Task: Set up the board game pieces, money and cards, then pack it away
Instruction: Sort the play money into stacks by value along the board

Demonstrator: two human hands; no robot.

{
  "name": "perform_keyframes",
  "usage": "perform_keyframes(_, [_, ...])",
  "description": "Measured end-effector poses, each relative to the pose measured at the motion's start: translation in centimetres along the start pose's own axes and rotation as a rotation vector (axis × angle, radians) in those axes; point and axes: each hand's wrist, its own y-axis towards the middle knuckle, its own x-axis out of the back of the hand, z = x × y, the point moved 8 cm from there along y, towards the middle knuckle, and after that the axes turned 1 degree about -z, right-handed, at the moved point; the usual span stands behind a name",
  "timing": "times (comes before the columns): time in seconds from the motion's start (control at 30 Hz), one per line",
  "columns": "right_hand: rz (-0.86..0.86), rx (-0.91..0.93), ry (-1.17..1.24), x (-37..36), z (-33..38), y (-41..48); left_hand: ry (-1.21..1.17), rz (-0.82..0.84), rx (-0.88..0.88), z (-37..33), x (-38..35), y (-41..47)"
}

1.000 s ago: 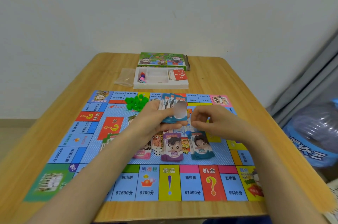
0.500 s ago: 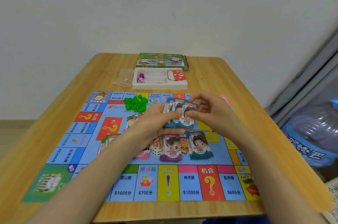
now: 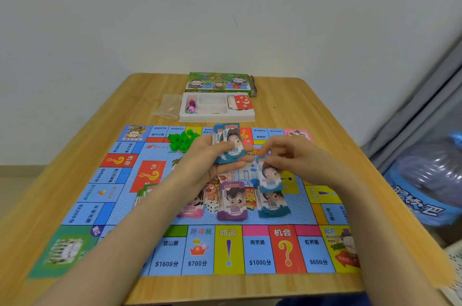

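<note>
Left hand (image 3: 212, 155): palm up over the board's centre, fingers and thumb curled round a thick stack of blue paper banknotes marked 100 (image 3: 230, 145), held fanned slightly, short edge toward the camera.

Right hand (image 3: 295, 158): just beside the left, apart from the stack. Thumb and fingertips pinch the top edge of one single blue 100 note (image 3: 270, 177). The note hangs down below the hand, blurred, directly over the blue 100 pile lying on the board (image 3: 273, 205); whether it touches the pile cannot be told.

Colourful square-tiled paper game board (image 3: 257, 250) lies flat on the light wooden table (image 3: 300, 105).

Piles on the board, in a row near the camera, three counted:
- pink pile (image 3: 191, 210), partly hidden by the left forearm
- purple pile marked 500 (image 3: 233, 207)
- the blue 100 pile, rightmost

One white die (image 3: 212, 207) sits between the pink and purple piles. Heap of small green plastic houses (image 3: 183, 140) at the far side of the board, just left of the left hand; number not countable.

Beyond the board: one white plastic tray (image 3: 217, 118) holding a few coloured pawns (image 3: 192, 106) in its left compartment and a red question-mark card deck (image 3: 241, 103) in its right. One green printed box (image 3: 218, 81) behind the tray. One clear plastic bag (image 3: 170, 105) left of the tray. Large blue water bottle (image 3: 425, 180) off the table, right.
</note>
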Motion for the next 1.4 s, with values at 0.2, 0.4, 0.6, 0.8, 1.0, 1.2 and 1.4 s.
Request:
perform_keyframes(0.2, [0.206,-0.094,-0.036,-1.5,-0.2,-0.8,0.008,0.012,-0.007,0.1,0.0,0.1])
perform_keyframes(0.4, [0.178,-0.124,-0.086,-1.5,-0.6,-0.6,0.001,0.009,-0.005,0.0,0.1,0.1])
perform_keyframes(0.6, [0.121,-0.133,-0.105,-1.3,-0.9,-0.4,0.006,0.009,0.003,0.1,0.0,0.0])
perform_keyframes(0.8, [0.123,-0.128,-0.106,-1.4,-1.1,-0.3,0.012,0.017,0.001,0.1,-0.1,-0.1])
perform_keyframes(1.0, [0.091,-0.102,-0.112,-1.2,-1.2,-0.1,0.003,0.017,0.011,0.1,-0.1,-0.1])
perform_keyframes(1.2, [0.062,-0.099,-0.137,-0.9,-1.3,0.0,-0.001,0.021,0.02,0.1,-0.1,-0.2])
perform_keyframes(1.4, [-0.035,-0.048,-0.17,-0.2,-1.0,0.1,0.027,0.043,0.022,0.0,-0.3,-0.4])
